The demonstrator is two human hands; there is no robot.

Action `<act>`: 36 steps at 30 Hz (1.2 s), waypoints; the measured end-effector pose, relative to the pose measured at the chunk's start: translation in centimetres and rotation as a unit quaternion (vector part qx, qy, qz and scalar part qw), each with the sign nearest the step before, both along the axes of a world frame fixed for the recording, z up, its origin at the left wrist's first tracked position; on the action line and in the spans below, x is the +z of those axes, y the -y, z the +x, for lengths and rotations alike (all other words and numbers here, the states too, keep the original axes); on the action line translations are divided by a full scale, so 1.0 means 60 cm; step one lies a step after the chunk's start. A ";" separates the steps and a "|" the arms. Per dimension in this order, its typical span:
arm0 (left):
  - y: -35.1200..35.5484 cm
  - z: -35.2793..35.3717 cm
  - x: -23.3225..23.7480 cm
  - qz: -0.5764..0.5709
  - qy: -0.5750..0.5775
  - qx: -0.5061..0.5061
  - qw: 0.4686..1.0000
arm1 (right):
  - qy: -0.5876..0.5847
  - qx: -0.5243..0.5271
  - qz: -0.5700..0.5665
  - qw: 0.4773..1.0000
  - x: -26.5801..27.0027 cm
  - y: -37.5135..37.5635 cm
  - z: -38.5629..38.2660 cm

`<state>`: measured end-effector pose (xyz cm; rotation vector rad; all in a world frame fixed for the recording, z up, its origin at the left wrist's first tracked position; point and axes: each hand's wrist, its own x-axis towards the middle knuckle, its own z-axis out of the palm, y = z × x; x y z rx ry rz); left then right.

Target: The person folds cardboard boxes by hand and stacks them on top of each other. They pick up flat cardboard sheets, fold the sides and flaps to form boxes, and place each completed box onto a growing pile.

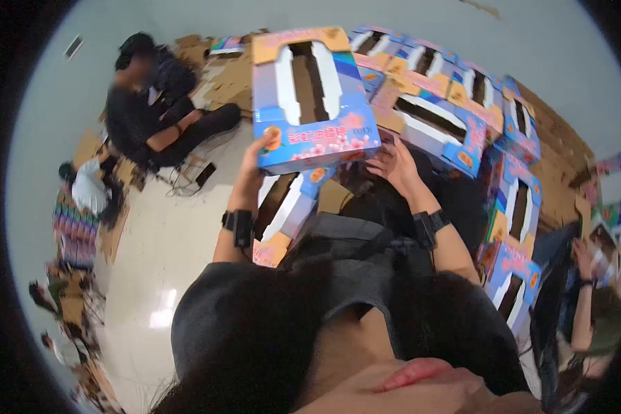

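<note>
I hold up a blue and pink printed carton (310, 96) with two white-edged window cut-outs in its top face. My left hand (255, 162) grips its lower left corner from below, thumb on the front panel. My right hand (393, 165) is under its lower right corner, fingers curled against the box edge. Both wrists wear black bands. A second carton of the same print (286, 207) lies beneath, between my forearms. My own dark clothing fills the lower part of the view.
Several identical cartons (455, 117) are stacked in an arc to the right. A person in black (152, 110) sits on the pale floor at upper left beside flat cardboard sheets (231, 79). Another person's arm (586, 303) shows at the right edge.
</note>
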<state>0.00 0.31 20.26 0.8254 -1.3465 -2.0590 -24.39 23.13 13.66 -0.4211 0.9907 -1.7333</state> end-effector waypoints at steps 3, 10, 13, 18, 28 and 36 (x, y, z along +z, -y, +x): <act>-0.020 -0.004 0.014 -0.080 -0.014 -0.014 0.997 | -0.080 0.014 -0.073 0.994 0.014 -0.041 -0.013; -0.134 -0.028 0.049 -0.073 -0.079 -0.155 0.982 | -0.147 -0.098 -0.062 0.982 0.030 -0.192 -0.006; -0.158 -0.055 0.034 -0.136 -0.008 -0.215 0.967 | -0.248 -0.088 0.061 0.963 -0.049 -0.272 -0.029; -0.166 -0.093 -0.007 -0.209 -0.098 -0.293 0.928 | -0.107 -0.186 0.033 0.976 -0.150 -0.372 -0.059; -0.190 -0.112 0.058 -0.358 -0.096 -0.336 0.866 | -0.093 -0.439 -0.293 0.844 0.080 -0.512 -0.091; -0.130 -0.163 0.147 -0.440 -0.171 -0.367 0.801 | -0.188 -0.498 -0.049 0.845 -0.008 -0.606 -0.106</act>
